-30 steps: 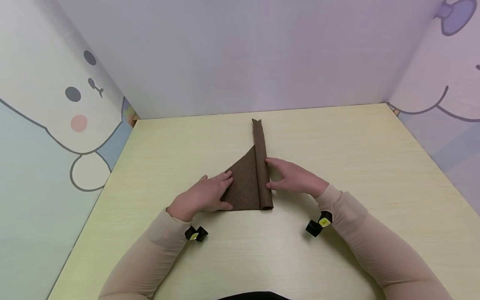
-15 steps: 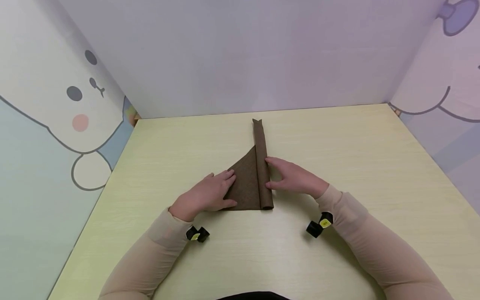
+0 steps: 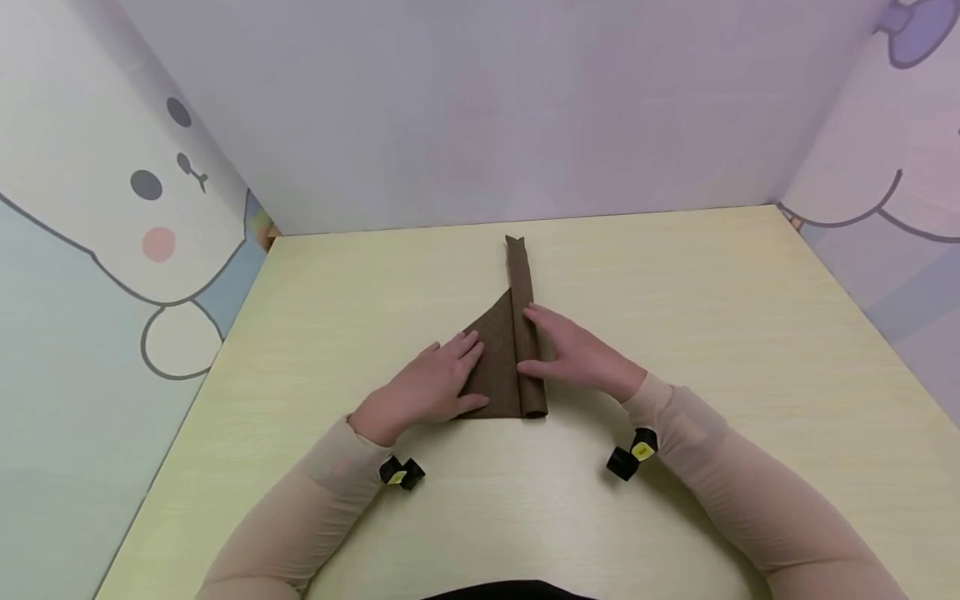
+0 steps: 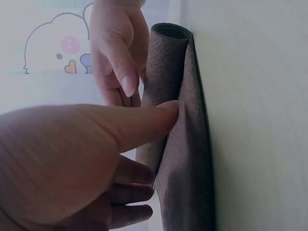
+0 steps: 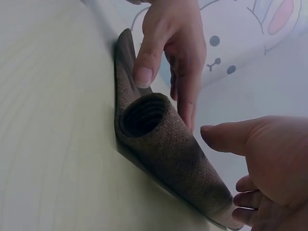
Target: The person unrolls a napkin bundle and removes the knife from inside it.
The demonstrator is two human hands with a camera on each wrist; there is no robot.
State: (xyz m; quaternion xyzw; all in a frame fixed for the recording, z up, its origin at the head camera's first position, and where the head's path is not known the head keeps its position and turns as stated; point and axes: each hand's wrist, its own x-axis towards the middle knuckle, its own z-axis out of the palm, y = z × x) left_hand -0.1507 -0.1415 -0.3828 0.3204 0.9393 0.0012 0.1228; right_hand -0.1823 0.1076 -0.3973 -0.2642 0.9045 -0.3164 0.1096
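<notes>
A brown felt-like cloth (image 3: 498, 358) lies partly rolled on the table. Its right side forms a long narrow roll (image 3: 520, 275), and the flat part left of it tapers toward the far end. My left hand (image 3: 426, 382) rests on the flat part with fingers extended, thumb by the near edge. From the other side my right hand (image 3: 587, 354) reaches over the roll, its thumb and fingers loosely spread and fingertips overlapping the roll's top. In the right wrist view, the roll's open end (image 5: 144, 118) shows several wound layers.
The pale wooden table (image 3: 712, 292) extends around the cloth to a plain back wall (image 3: 480, 108). Cartoon-printed walls stand at the left and right. Small black devices are strapped at both wrists, and a black curved edge shows at the bottom.
My left hand has slid right over the flat part, closer to the roll. My right hand has shifted slightly left, its fingertips moving from the roll's right side onto its top.
</notes>
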